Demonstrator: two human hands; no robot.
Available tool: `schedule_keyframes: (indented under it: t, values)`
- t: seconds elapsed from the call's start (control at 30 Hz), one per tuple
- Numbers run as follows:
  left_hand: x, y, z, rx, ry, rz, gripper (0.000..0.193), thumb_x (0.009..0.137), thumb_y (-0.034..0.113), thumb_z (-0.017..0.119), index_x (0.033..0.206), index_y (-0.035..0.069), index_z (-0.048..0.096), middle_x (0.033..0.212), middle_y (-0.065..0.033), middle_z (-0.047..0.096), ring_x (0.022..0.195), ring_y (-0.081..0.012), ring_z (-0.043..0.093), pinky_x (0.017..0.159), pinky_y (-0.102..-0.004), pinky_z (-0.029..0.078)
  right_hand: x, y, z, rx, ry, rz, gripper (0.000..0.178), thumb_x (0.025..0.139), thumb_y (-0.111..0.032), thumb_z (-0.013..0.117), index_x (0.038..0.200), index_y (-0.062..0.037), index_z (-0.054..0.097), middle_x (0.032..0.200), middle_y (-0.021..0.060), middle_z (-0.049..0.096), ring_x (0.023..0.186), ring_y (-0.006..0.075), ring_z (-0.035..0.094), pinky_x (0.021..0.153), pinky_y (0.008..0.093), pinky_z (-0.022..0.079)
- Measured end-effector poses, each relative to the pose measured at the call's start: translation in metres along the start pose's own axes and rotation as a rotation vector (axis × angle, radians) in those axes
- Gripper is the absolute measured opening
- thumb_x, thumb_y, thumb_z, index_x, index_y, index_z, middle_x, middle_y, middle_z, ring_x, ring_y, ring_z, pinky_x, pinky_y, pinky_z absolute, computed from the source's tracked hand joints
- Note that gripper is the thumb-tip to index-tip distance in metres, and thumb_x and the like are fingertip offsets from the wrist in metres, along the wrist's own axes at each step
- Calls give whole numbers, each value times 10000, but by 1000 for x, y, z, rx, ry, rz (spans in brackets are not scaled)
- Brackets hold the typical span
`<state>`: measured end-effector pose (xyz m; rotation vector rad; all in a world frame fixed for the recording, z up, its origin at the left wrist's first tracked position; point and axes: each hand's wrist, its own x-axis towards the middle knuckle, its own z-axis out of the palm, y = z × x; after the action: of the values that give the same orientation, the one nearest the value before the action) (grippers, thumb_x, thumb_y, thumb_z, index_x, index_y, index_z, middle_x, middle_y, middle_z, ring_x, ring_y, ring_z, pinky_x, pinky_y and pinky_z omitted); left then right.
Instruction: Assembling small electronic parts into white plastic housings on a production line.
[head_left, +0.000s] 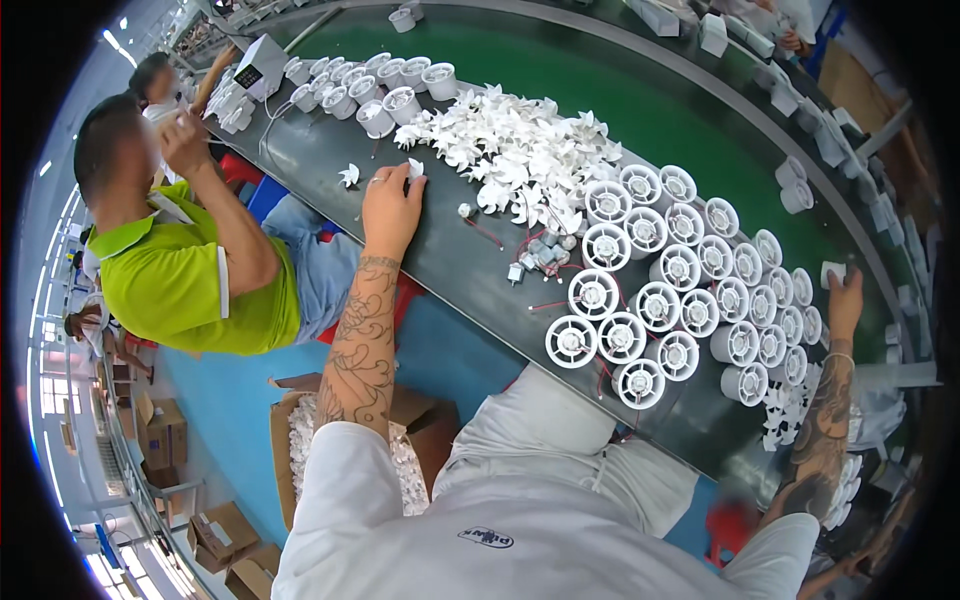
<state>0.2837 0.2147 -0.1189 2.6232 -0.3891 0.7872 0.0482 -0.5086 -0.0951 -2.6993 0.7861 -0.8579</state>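
Observation:
My left hand point(391, 212) is over the dark bench with its fingers closed on a small white fan blade point(415, 169). Another loose white fan blade point(348, 176) lies just left of it. Far to the right, my right hand point(846, 302) grips a white round fan housing point(832, 274) at the belt side. Between my hands lies a big heap of white fan blades point(515, 145). Small silver motors point(541, 256) with red wires sit in front of that heap. Several rows of white round housings with spoked centres point(679, 268) stand on the right part of the bench.
A green conveyor belt point(640, 95) runs behind the bench point(460, 265). More white housings point(375, 118) stand at the far left, near a white box-shaped device point(262, 68). A co-worker in a green shirt point(190, 270) sits at left. An open carton point(425, 425) of white parts stands below.

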Motion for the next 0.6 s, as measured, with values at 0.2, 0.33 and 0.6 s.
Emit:
schedule_keyframes:
  t: [0.2, 0.33, 0.6]
  values:
    - [2, 3, -5, -79, 7, -142, 253, 858, 205, 647, 1037, 26, 648, 948, -180, 650, 845, -354, 630, 733, -418, 499, 3, -27, 2, 30, -84, -76, 312, 843, -248, 679, 1033, -2, 652, 1003, 217, 649, 950, 369, 607, 858, 393, 471]
    - [4, 8, -7, 83, -91, -9, 225, 874, 214, 622, 983, 19, 599, 952, -185, 648, 851, -366, 624, 744, -439, 500, -8, -55, 6, 68, -65, -56, 267, 846, -232, 678, 1027, -53, 598, 973, 211, 644, 926, 353, 631, 811, 376, 486]
    - [19, -2, -4, 156, -180, -25, 310, 852, 316, 617, 866, 10, 567, 737, -254, 631, 722, -438, 623, 650, -515, 499, -88, -140, -139, 666, 125, 116, 172, 909, -134, 643, 978, 19, 602, 900, -7, 595, 815, 74, 521, 752, 209, 420]
